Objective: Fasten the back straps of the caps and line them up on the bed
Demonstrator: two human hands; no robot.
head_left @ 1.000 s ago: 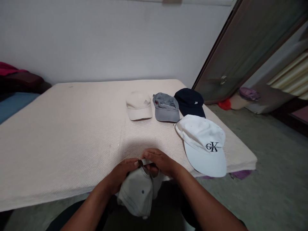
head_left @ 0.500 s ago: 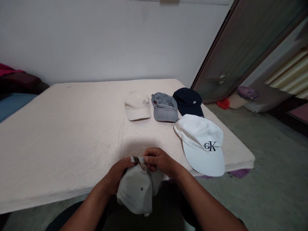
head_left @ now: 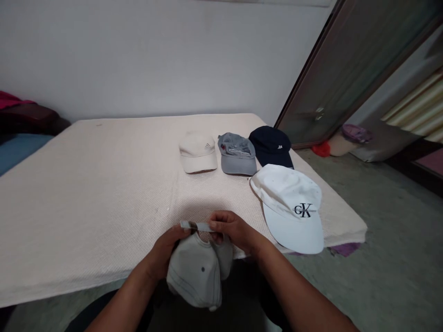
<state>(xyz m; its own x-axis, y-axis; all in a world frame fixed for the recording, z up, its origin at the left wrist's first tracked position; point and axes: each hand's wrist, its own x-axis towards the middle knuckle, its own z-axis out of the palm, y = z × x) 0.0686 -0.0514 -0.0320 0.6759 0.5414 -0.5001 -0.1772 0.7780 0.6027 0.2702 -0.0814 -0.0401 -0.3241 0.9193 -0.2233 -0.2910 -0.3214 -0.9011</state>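
A light grey baseball cap [head_left: 194,272] hangs between my two hands just off the front edge of the bed, its back opening and strap turned up. My left hand [head_left: 166,249] is closed on the cap's left side beside the buckle. With thumb and fingers my right hand [head_left: 231,230] pinches the right part of the adjuster strap [head_left: 204,227]. The strap's free end sticks out left past the buckle. To the right of my hands lies a large white cap [head_left: 290,207] with black letters.
Farther back on the pale bedspread [head_left: 104,193] sit a cream cap [head_left: 198,152], a grey cap [head_left: 237,154] and a navy cap [head_left: 272,146] in a row. A wall stands behind; a dark sliding door [head_left: 332,69] is at right.
More of the strap's end now shows to the left of the buckle. My right hand has shifted slightly right along the strap, and the cap has turned a little.
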